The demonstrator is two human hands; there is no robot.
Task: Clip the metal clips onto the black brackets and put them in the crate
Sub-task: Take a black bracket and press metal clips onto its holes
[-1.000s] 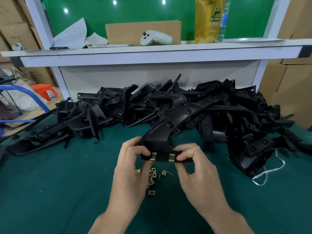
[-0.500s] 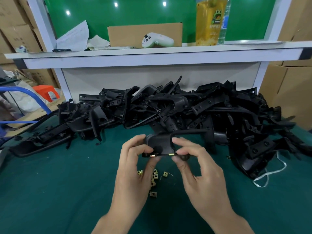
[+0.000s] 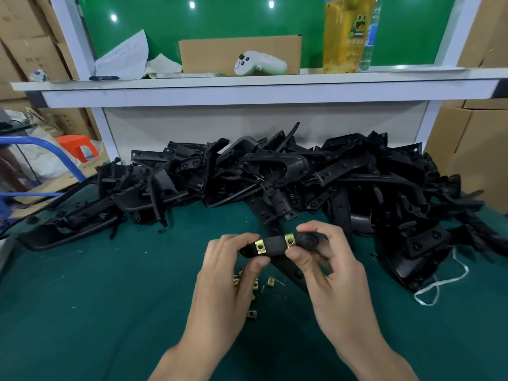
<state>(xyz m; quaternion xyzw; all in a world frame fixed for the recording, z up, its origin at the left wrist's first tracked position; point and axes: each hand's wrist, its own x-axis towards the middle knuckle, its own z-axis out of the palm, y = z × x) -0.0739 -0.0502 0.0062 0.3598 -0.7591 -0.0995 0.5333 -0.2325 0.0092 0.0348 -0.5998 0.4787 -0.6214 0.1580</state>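
Bracket (image 3: 275, 248) ends under fingers (image 3: 233, 242), loose clips (image 3: 271, 281) half-hidden

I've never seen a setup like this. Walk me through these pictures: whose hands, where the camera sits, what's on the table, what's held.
There is no machine here: a person works with two bare hands. Every picture comes from one camera worn on the head, looking forward and down. The left hand and right hand each pinch an end of one black bracket, which carries two brass-coloured metal clips. Loose clips lie on the green mat below the hands. Behind is a big pile of brackets, with a white string at its right edge. The shelf above holds a white controller and a bottle. No crate is in view.
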